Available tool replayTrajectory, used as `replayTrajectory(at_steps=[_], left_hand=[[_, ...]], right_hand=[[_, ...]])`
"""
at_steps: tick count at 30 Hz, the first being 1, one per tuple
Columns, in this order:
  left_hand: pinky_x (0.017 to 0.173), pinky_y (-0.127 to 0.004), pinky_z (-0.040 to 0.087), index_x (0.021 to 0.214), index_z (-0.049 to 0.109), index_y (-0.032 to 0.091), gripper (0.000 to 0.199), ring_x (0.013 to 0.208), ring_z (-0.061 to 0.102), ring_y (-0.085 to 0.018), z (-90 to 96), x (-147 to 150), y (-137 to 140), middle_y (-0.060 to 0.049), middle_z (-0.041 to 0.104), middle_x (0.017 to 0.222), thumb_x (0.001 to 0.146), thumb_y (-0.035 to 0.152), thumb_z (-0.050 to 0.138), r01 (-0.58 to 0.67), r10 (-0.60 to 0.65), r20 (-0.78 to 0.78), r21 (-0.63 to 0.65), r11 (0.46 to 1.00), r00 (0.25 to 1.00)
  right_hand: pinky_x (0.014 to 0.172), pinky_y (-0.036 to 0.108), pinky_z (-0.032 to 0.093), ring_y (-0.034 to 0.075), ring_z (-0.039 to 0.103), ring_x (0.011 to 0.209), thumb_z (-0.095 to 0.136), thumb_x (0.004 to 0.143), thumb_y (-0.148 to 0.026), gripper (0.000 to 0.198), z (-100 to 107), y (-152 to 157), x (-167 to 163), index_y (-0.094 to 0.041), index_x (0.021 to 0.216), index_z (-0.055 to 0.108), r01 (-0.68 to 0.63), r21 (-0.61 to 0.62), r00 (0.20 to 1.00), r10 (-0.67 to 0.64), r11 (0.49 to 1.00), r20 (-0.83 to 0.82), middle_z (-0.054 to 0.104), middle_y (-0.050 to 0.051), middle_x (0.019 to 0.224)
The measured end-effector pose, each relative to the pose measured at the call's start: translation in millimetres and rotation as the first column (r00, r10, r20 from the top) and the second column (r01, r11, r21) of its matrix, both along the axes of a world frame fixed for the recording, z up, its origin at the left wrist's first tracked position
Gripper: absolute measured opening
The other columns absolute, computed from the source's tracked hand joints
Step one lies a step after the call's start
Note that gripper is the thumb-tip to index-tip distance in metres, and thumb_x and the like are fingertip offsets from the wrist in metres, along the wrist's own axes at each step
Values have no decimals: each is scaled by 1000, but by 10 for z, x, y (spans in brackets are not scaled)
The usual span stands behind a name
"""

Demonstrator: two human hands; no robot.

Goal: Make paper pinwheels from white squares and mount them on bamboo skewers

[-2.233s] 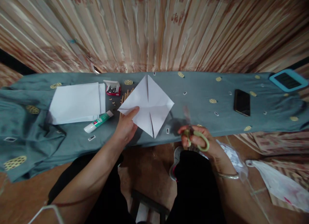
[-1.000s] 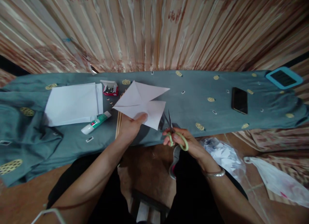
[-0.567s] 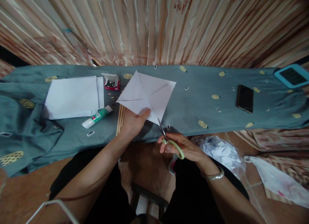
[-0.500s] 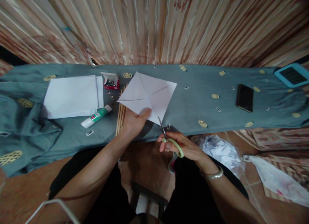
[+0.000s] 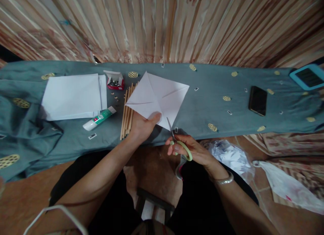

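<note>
My left hand (image 5: 145,126) grips a white square sheet of paper (image 5: 163,93) near its lower edge, thumb on top and fingers hidden beneath. Creases and slits run from the paper's corners toward its middle. Light green-handled scissors (image 5: 186,150) are in my right hand (image 5: 188,149), the fingers through the handles. Their blades lie at the paper's near corner, pointing up toward its middle. Several thin wooden sticks (image 5: 126,122) lie just left of the paper, partly covered by it and by my left hand.
A stack of white paper (image 5: 71,96), a glue stick (image 5: 99,118) and a small red-and-white box of metal pins (image 5: 115,81) lie at left. Rightward are a dark phone (image 5: 257,100) and a blue-framed device (image 5: 309,76). A plastic bag of paper scraps (image 5: 229,157) sits below the table edge.
The scissor blades now sit closer together at the paper's near corner. Paper and both hands have shifted slightly right in view, and the camera has moved a little.
</note>
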State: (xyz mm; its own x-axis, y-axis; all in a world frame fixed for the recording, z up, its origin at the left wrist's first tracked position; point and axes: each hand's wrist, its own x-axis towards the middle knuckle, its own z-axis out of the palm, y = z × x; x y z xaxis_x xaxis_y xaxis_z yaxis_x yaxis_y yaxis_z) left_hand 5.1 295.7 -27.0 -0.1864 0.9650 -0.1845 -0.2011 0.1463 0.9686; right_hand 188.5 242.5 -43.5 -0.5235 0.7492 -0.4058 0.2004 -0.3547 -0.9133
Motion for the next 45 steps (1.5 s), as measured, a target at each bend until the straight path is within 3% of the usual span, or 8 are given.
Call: replayTrajectory(at_steps=[9,18,24,27,38,45], left_hand=[[107,-42,39,111,64,24,52,122,53,-34,-10,-27,5,-3,74,101,62,17,78,47,-47,-85,-4,999,995],[100,-39,44,103,67,20,47,109,61,-31,13,-35,23,-3,73,86,58,11,78,-13,13,-104,9,1000,994],[87,-39,53,92,67,21,29,89,67,-26,-77,-75,60,-3,74,85,64,17,71,65,-8,-408,124,990,913],[84,-39,55,91,66,20,27,86,68,-25,-115,-90,73,-3,74,86,65,19,70,67,17,-472,161,985,881],[77,-37,56,83,65,21,21,84,69,-26,-267,-32,22,-7,76,89,63,26,69,129,-71,-367,136,982,928],[78,-38,56,83,65,21,23,83,69,-26,-281,-31,21,-7,75,91,62,27,71,118,-72,-342,114,986,937]], right_hand=[[60,24,47,10,58,62,69,76,-57,42,6,5,-15,-17,87,64,14,-32,1000,-14,999,-7,63,0,70],[52,21,43,8,57,54,76,67,-58,46,9,-4,-46,-17,85,64,98,-110,995,-99,989,1,64,-2,61],[47,18,40,7,56,50,79,64,-55,46,1,1,-65,-16,82,63,119,-138,993,-119,983,8,63,-4,57],[47,19,40,6,55,48,80,64,-54,44,-21,-6,-69,-17,80,63,130,-153,991,-133,980,-9,62,-4,56],[54,21,47,9,59,57,78,66,-55,44,-12,1,-62,-16,82,65,130,-39,991,-130,991,12,66,-1,63],[53,21,45,9,58,54,77,68,-55,43,-48,-10,-61,-16,82,66,139,-49,990,-139,989,4,64,-2,60]])
